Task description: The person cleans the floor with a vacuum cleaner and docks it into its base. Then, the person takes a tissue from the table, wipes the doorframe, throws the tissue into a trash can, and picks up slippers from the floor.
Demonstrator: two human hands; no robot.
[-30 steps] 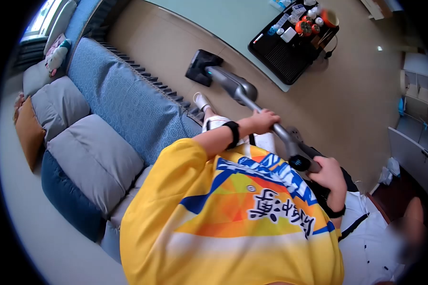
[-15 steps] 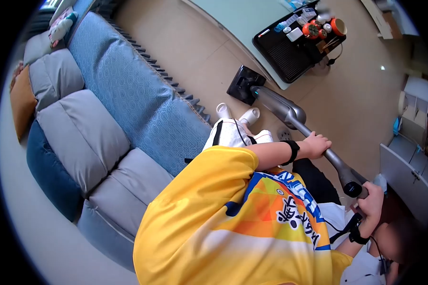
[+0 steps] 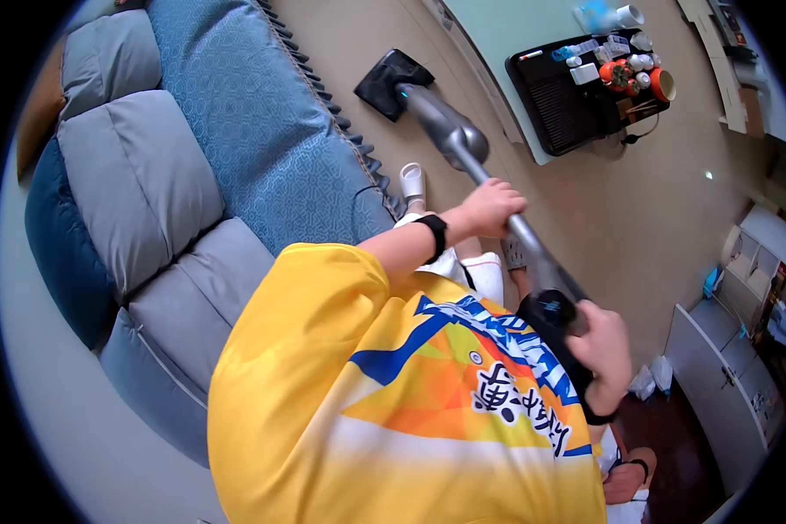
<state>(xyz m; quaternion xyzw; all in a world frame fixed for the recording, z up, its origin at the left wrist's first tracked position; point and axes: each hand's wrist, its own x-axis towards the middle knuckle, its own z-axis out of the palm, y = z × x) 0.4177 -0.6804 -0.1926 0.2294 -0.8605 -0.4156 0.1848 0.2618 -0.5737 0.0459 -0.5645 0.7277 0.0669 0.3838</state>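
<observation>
A grey stick vacuum cleaner (image 3: 450, 129) slants across the view, its black floor head (image 3: 393, 85) flat on the tiles between the sofa and the table. My left hand (image 3: 493, 207) is closed around its tube, partway down. Behind it, my right hand (image 3: 603, 345) grips the handle, just past the round dark display (image 3: 554, 307). Both my wrists wear black bands. A foot in a white slipper (image 3: 412, 182) stands beside the tube, by the sofa's edge.
A sofa with a blue cover (image 3: 253, 113) and grey cushions (image 3: 140, 188) runs along the left. The glass-topped table (image 3: 489, 44) holds a black tray (image 3: 541, 105) with jars and cups. A white cabinet (image 3: 716, 371) stands at right. Another person's hand (image 3: 627, 482) shows at the bottom.
The floor head has gone forward and left, away from the table corner and nearer the sofa's skirt. Both my hands have moved left with the stick vacuum cleaner, still gripping it. The view has shifted.
</observation>
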